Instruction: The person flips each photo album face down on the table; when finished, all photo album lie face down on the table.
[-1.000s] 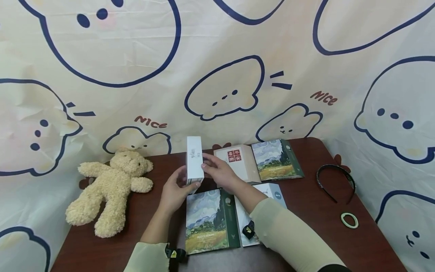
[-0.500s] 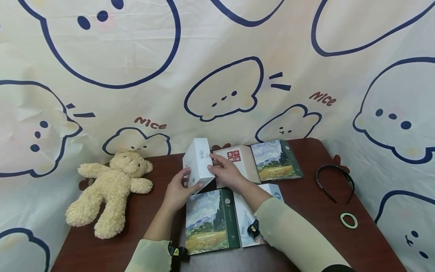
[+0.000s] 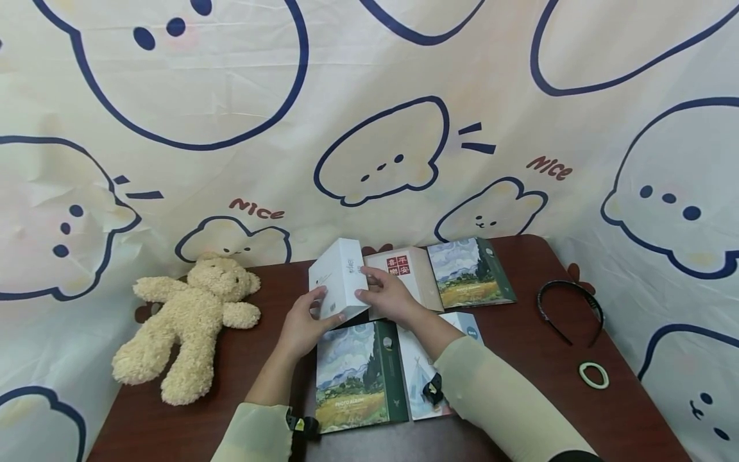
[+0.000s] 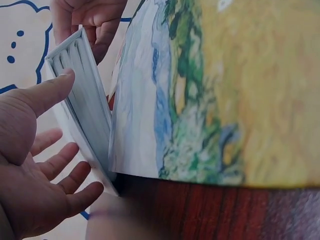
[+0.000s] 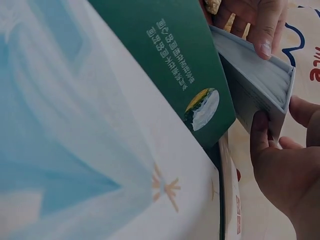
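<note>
Both hands hold a white book-shaped case (image 3: 335,276), tilted above the back of the table. Its open end shows pale layers inside in the left wrist view. My left hand (image 3: 303,324) grips the lower left, with its thumb (image 4: 52,90) against the open end and its fingers along the side. On the right, the spine edge with printed characters is pinched by my right hand (image 3: 389,295). Just below lies a photo album (image 3: 352,372) with a painted landscape and green spine. Beside it a white-and-blue book (image 3: 424,366) is partly covered by my right forearm.
At the back lie a beige book (image 3: 424,282) with red characters and another landscape album (image 3: 470,269). A plush bear (image 3: 196,314) lies at left. A black headband (image 3: 541,298) and a pale green ring (image 3: 594,386) lie at right. A printed cloth hangs behind.
The white case has turned from edge-on to show its broad left face, and its top has shifted a little right. My right hand moved slightly right and down with it.
</note>
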Available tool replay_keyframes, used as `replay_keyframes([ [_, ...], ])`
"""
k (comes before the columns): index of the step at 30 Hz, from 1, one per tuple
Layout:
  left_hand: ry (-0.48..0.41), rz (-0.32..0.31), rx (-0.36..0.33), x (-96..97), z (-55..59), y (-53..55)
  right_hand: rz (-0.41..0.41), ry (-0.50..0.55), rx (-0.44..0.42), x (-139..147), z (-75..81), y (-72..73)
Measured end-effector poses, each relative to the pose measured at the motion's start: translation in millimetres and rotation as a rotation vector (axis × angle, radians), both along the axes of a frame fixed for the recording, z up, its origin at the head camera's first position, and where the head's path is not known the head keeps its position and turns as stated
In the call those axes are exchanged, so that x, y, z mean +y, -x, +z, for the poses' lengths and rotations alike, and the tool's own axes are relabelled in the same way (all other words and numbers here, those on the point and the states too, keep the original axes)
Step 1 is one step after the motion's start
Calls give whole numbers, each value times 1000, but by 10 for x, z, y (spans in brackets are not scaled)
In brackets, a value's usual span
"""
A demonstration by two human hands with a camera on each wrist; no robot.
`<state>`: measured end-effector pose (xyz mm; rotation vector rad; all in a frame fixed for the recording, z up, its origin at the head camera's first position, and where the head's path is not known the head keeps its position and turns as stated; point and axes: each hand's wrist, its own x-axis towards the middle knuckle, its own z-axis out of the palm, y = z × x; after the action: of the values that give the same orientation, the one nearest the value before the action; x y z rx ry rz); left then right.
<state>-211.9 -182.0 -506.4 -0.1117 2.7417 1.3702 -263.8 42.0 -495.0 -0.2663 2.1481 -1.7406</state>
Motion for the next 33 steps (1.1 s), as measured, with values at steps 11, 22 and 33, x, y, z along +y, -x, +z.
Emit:
replay_keyframes([
  [11, 101, -47, 38, -62, -7, 26, -2, -109, 21, -53, -26, -24],
  [22, 140, -52, 15, -137, -8, 17, 14, -298, 93, -114, -25, -31],
  [33, 173, -34, 9, -167, 0, 3, 69, -378, 173, -161, -40, -19],
])
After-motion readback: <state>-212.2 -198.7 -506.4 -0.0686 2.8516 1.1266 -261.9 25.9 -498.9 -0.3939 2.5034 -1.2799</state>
